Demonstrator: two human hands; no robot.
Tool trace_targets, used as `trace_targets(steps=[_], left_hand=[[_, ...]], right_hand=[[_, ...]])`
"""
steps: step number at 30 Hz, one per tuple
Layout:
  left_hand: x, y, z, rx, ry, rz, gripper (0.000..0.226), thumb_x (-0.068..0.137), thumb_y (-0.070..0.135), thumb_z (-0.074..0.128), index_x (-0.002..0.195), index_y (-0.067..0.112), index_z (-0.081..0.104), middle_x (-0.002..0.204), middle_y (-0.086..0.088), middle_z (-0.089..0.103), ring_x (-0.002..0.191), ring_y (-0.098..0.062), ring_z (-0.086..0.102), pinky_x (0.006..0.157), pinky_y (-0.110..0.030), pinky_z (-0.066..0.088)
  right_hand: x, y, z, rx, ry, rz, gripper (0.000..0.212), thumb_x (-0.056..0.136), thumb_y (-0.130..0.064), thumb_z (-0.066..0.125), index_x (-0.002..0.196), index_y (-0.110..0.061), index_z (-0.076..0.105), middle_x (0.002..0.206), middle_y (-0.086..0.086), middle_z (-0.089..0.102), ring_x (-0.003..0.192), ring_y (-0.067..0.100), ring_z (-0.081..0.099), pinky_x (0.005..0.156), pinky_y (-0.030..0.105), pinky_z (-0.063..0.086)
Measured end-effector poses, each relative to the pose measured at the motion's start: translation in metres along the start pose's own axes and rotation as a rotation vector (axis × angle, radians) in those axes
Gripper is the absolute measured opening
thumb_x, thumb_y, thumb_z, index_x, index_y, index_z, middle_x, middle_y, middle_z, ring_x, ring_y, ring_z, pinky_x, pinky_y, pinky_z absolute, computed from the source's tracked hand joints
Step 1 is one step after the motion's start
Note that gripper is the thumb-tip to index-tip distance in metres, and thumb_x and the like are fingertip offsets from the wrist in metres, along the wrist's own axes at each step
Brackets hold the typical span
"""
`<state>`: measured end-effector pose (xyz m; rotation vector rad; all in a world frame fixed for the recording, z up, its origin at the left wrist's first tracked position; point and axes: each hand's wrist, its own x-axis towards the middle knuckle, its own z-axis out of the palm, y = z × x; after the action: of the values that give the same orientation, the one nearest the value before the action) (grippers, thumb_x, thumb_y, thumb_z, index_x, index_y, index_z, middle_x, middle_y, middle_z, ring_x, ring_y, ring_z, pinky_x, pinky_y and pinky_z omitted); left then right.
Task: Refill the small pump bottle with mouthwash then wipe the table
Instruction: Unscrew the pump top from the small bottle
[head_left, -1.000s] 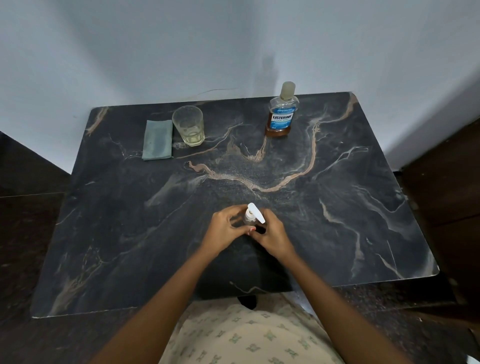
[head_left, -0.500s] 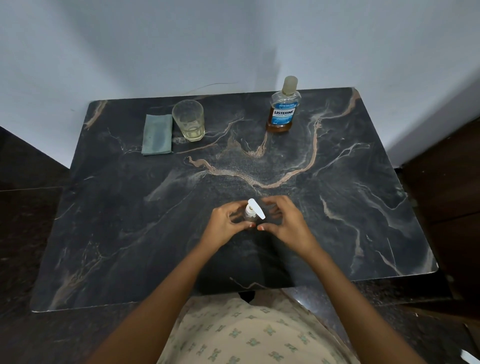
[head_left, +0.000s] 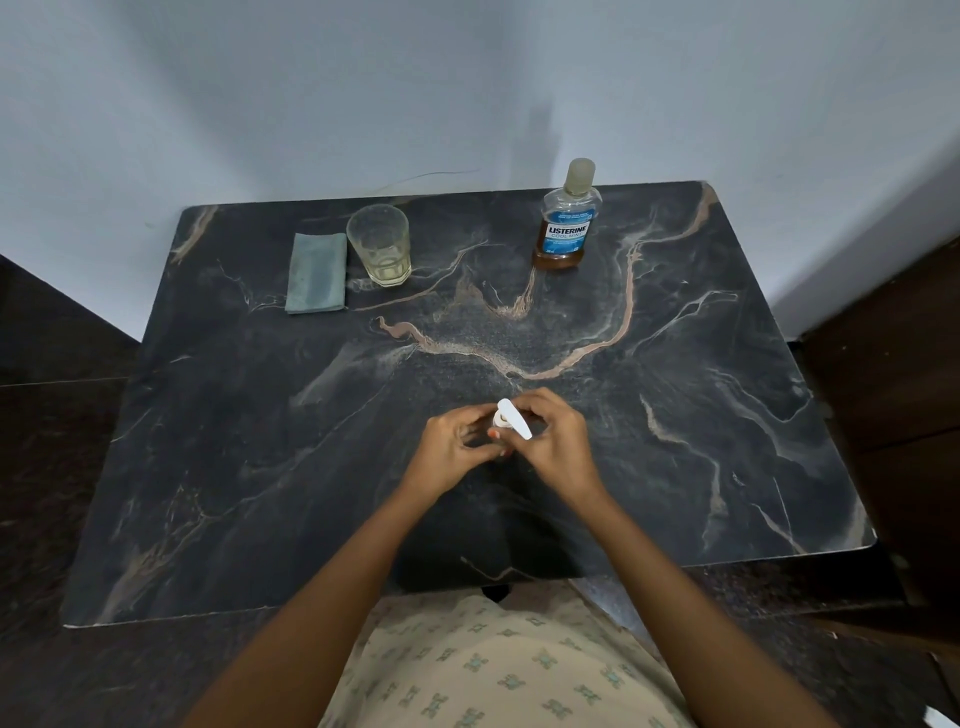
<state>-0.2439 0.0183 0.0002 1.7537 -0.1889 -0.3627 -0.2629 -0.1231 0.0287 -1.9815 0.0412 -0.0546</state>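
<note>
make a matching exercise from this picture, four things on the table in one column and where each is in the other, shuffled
1. folded cloth
2. glass
3. mouthwash bottle
4. small pump bottle

A. gripped by left hand and right hand
B. back right of the table, capped
C. back left, lying flat
D. upright, just right of the cloth

Pairs: 1-C, 2-D, 3-B, 4-A

Left hand (head_left: 451, 448) and right hand (head_left: 562, 441) around small pump bottle (head_left: 511, 419); mouthwash bottle (head_left: 563, 231), glass (head_left: 381, 247), cloth (head_left: 316, 274) farther back.
</note>
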Motion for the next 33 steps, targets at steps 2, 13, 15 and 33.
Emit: trace_targets(steps=[2,13,15,33], left_hand=[[0.001,-0.002,0.000,-0.015,-0.007,-0.009,0.054,0.064,-0.011,0.073,0.114,0.004,0.058,0.101,-0.007,0.065,0.090,0.001,0.064,0.081,-0.013,0.049],[0.003,-0.008,0.000,-0.048,-0.010,-0.022,0.058,0.061,-0.011,0.075,0.115,-0.003,0.056,0.107,-0.008,0.063,0.097,-0.002,0.062,0.087,-0.013,0.047],[0.002,-0.007,0.001,-0.063,-0.007,-0.031,0.059,0.062,-0.012,0.074,0.116,0.000,0.055,0.108,-0.007,0.062,0.096,-0.001,0.062,0.088,-0.014,0.047],[0.000,-0.008,0.000,0.005,0.037,0.011,0.052,0.064,-0.008,0.074,0.101,0.026,0.062,0.095,0.005,0.067,0.088,0.004,0.064,0.081,-0.012,0.047]], right_hand=[[-0.001,0.001,0.000,0.045,-0.007,0.014,0.021,0.067,-0.004,0.077,0.086,-0.007,0.069,0.080,-0.012,0.058,0.075,-0.002,0.057,0.064,0.005,0.042],[-0.003,0.009,-0.006,0.298,-0.124,0.227,0.034,0.076,0.008,0.064,0.108,-0.006,0.062,0.112,0.018,0.062,0.111,0.029,0.056,0.098,0.032,0.043],[-0.005,0.008,-0.007,0.337,-0.151,0.243,0.037,0.078,0.007,0.062,0.113,-0.003,0.058,0.118,0.018,0.061,0.113,0.027,0.055,0.100,0.034,0.042],[-0.007,-0.005,-0.001,0.042,-0.057,0.112,0.036,0.072,-0.005,0.072,0.100,-0.022,0.059,0.100,-0.009,0.060,0.097,0.008,0.055,0.087,0.019,0.043]])
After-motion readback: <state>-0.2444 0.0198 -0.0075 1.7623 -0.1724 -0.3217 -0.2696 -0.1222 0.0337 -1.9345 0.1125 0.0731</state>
